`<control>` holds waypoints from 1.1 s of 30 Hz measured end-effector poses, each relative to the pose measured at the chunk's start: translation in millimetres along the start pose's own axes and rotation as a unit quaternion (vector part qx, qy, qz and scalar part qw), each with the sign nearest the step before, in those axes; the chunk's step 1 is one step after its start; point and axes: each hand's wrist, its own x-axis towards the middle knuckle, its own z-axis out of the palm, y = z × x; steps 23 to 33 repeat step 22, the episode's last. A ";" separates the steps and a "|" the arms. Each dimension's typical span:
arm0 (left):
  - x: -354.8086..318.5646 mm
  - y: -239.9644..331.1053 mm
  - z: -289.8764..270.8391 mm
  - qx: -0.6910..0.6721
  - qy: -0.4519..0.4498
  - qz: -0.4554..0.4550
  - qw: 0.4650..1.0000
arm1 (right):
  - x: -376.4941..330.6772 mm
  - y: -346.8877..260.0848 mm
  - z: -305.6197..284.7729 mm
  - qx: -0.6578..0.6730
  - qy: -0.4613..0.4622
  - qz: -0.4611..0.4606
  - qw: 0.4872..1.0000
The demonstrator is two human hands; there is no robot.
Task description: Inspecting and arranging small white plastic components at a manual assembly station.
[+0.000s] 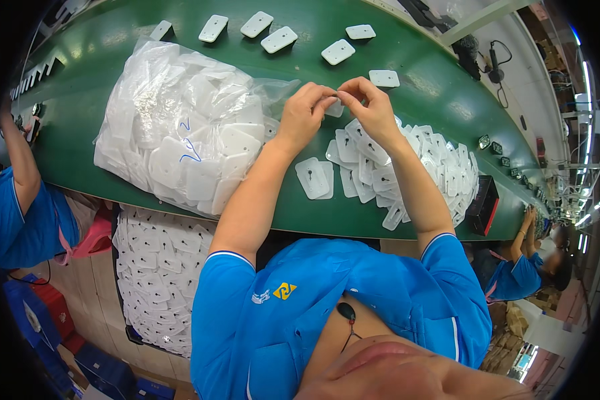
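Observation:
Over the green table my left hand (305, 115) and my right hand (373, 112) meet fingertip to fingertip, both closed in a pinch. Between them shows part of a small white plate (335, 109), which my left fingers grip at its edge. What my right thumb and forefinger pinch is too small to make out. Below my right forearm spreads a heap of white rounded plates (433, 167), many with a dark piece at the middle. Two overlapping plates (313, 179) lie left of that heap. A clear plastic bag (180, 127) full of similar plates sits beside my left forearm.
Several white-topped blocks (279, 40) stand along the far side of the green table (293, 67). A black and red box (485, 205) is at the right. Below the table edge is a container of plates (160, 280). Co-workers in blue sit left (30, 217) and right (517, 273).

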 end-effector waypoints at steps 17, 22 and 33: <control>1.6 -8.3 4.4 -0.233 0.006 -0.156 0.960 | -3.0 6.1 9.6 -0.079 0.033 0.015 0.996; 0.4 -8.2 7.3 -0.220 0.021 -0.130 0.966 | -4.3 8.8 16.1 -0.133 0.067 0.018 0.989; 0.4 -8.2 7.3 -0.220 0.021 -0.130 0.966 | -4.3 8.8 16.1 -0.133 0.067 0.018 0.989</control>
